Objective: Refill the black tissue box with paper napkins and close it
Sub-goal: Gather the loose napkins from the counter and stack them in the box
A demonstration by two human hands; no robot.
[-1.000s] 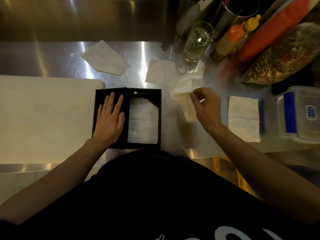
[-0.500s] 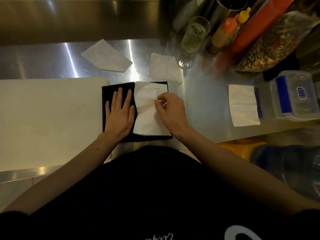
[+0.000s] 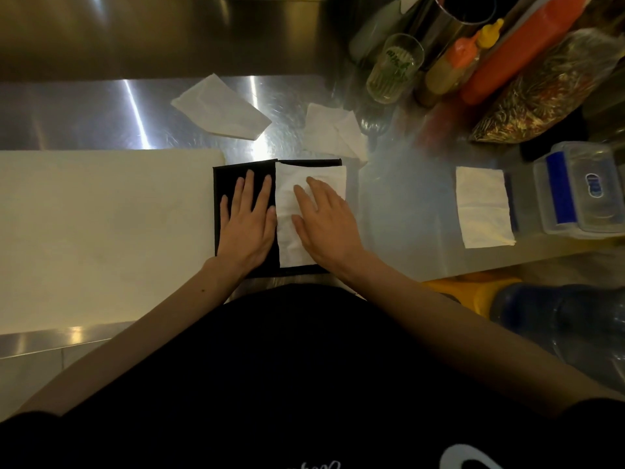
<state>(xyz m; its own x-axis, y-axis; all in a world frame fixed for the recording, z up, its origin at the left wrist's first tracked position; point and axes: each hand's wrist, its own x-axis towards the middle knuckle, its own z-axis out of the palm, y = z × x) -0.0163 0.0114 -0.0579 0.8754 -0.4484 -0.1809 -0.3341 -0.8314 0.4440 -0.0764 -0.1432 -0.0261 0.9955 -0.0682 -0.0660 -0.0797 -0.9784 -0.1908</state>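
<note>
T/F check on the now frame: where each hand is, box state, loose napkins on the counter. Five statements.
1. The left hand lies flat on the black part of the tissue box. True.
2. The right hand pinches a napkin in the air. False: it presses flat on the napkin in the box.
3. The box is closed. False: white napkin shows in it.
4. A flat napkin lies right of the box. True.
5. The steel counter holds no other napkins. False: two lie behind the box.
</note>
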